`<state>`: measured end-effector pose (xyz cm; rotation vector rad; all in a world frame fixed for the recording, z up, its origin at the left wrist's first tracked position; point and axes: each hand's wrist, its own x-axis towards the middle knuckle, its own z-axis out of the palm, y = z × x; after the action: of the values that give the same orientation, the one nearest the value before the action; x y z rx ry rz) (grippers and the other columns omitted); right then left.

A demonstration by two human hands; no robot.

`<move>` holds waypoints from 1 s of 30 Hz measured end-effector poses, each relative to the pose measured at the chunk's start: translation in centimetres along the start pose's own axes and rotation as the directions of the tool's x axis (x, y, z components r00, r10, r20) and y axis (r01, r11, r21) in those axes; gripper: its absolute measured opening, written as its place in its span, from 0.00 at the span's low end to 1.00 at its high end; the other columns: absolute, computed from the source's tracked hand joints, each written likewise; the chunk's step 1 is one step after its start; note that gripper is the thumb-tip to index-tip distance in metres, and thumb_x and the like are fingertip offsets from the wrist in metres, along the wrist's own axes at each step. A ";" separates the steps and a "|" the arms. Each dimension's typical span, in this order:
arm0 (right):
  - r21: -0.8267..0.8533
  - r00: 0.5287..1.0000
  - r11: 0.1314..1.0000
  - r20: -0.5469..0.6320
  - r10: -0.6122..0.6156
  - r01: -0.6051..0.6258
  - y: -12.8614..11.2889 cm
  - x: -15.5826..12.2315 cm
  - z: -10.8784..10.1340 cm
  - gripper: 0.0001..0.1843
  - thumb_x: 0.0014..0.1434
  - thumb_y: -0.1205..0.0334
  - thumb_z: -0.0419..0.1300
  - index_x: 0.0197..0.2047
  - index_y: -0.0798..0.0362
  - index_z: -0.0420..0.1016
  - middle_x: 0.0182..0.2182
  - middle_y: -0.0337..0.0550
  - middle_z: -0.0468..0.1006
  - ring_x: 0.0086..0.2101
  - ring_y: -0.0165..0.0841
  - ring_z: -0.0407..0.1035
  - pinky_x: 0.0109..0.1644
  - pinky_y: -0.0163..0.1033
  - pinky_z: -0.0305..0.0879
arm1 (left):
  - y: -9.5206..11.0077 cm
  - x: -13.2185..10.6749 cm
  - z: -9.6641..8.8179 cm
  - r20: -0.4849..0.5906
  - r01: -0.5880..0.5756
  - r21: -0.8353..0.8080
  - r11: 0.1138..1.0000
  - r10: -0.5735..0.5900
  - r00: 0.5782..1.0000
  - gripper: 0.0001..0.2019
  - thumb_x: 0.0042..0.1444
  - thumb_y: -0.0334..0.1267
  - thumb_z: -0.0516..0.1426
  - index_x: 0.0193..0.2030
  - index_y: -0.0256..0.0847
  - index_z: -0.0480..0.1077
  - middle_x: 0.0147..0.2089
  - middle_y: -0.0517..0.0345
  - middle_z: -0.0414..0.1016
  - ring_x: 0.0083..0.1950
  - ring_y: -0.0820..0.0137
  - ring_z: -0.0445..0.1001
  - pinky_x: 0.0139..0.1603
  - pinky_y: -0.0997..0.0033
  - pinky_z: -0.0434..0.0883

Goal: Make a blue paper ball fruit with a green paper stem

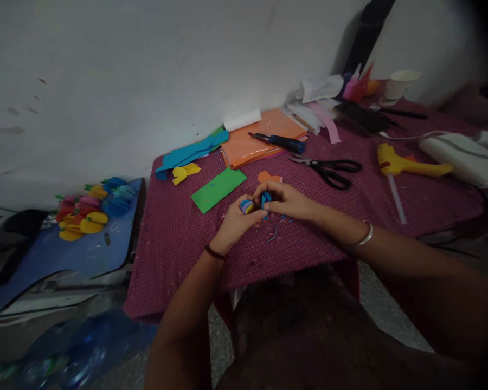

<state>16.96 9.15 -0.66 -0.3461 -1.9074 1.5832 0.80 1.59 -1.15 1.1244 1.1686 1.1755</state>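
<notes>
Premises: an informal paper-craft workspace, domestic in character. Evidence: a bench (179,244) under maroon checked cloth, pushed against a scuffed white wall (146,81); coloured paper sheets (260,143) stacked at the rear; black scissors (329,169), a yellow hot-glue gun (406,164) and a loose glue stick (397,200) laid out; paper trimmings (273,234) scattered; finished paper ornaments (90,208) gathered on a blue board (85,252) beside the bench; the left hand (236,223) pinches a striped paper piece (247,206), the right hand (288,199) a blue paper piece (265,197).

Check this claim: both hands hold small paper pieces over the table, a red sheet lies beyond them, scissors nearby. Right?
Wrong on colour: the sheet is green, not red, as the head view shows. The left hand and right hand do hold paper pieces over the table, scissors nearby.
</notes>
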 end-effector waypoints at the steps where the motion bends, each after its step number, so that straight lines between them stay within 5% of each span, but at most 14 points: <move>1: 0.003 1.000 1.000 -0.003 0.003 -0.003 0.0 0.0 0.0 0.12 0.53 0.66 0.60 0.42 0.53 0.68 0.36 0.39 0.71 0.34 0.29 0.67 0.37 0.36 0.67 | 0.0 0.0 0.0 0.003 -0.002 -0.006 1.000 0.002 1.000 0.21 0.40 0.42 0.68 0.37 0.38 0.65 0.28 0.67 0.67 0.24 0.80 0.66 0.23 0.79 0.70; 6: 0.118 0.999 0.992 0.000 0.047 -0.047 -0.1 -0.1 0.0 0.13 0.54 0.66 0.59 0.44 0.53 0.67 0.38 0.40 0.71 0.33 0.29 0.68 0.32 0.33 0.68 | 0.1 0.2 -0.2 0.030 0.052 -0.126 0.991 -0.049 0.998 0.19 0.44 0.45 0.66 0.37 0.38 0.65 0.22 0.66 0.68 0.21 0.77 0.68 0.21 0.78 0.69; 12: 0.325 0.997 0.943 0.055 0.057 -0.072 -0.2 -0.1 -0.2 0.17 0.52 0.64 0.61 0.46 0.54 0.66 0.40 0.42 0.72 0.36 0.30 0.70 0.34 0.34 0.71 | 0.4 0.3 -1.0 0.008 0.122 -0.332 0.935 -0.126 0.992 0.13 0.43 0.36 0.65 0.34 0.36 0.67 0.23 0.66 0.67 0.19 0.80 0.65 0.18 0.80 0.65; 14: 0.261 0.995 0.964 0.095 0.022 -0.047 -0.3 -0.1 -0.2 0.18 0.53 0.65 0.62 0.47 0.53 0.66 0.40 0.41 0.72 0.37 0.30 0.70 0.37 0.36 0.71 | 0.4 0.4 -1.3 0.019 0.143 -0.408 0.902 -0.148 0.989 0.12 0.43 0.35 0.64 0.33 0.36 0.68 0.22 0.66 0.66 0.19 0.81 0.64 0.18 0.81 0.63; 17: -0.053 0.996 0.995 0.038 -0.077 0.079 -0.4 0.0 0.0 0.11 0.55 0.65 0.60 0.43 0.53 0.70 0.36 0.41 0.73 0.37 0.31 0.69 0.42 0.39 0.68 | 0.2 0.6 -1.5 0.021 0.166 -0.442 0.882 -0.174 0.984 0.12 0.43 0.35 0.64 0.33 0.36 0.68 0.22 0.65 0.66 0.20 0.81 0.63 0.18 0.82 0.61; 20: -0.363 0.986 0.924 -0.064 -0.156 0.122 -0.2 0.1 0.1 0.05 0.58 0.63 0.58 0.37 0.55 0.74 0.33 0.43 0.74 0.37 0.32 0.68 0.43 0.39 0.64 | -0.1 0.7 -1.3 0.010 0.168 -0.416 0.894 -0.180 0.984 0.14 0.48 0.45 0.63 0.34 0.37 0.67 0.22 0.64 0.67 0.20 0.79 0.64 0.19 0.81 0.61; 23: -0.443 0.979 0.896 -0.174 -0.106 0.018 0.1 0.2 0.1 0.07 0.58 0.62 0.57 0.35 0.56 0.73 0.29 0.40 0.73 0.31 0.30 0.66 0.36 0.36 0.61 | -0.2 0.8 -1.0 -0.059 0.069 -0.328 0.942 -0.094 0.994 0.19 0.51 0.55 0.58 0.35 0.39 0.66 0.23 0.63 0.68 0.20 0.77 0.63 0.19 0.78 0.62; 30: -0.442 0.990 0.892 -0.132 0.044 -0.099 1.1 0.2 0.0 0.07 0.56 0.60 0.56 0.33 0.55 0.72 0.27 0.37 0.71 0.28 0.29 0.64 0.33 0.34 0.59 | 0.0 0.9 -1.2 -0.266 -0.113 0.161 0.980 0.153 0.952 0.12 0.47 0.43 0.64 0.27 0.38 0.68 0.19 0.68 0.59 0.20 0.80 0.57 0.21 0.79 0.56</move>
<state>16.58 9.50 -1.60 -0.6965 -2.1734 1.1189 -0.35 2.55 -1.32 1.1889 1.4288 1.4054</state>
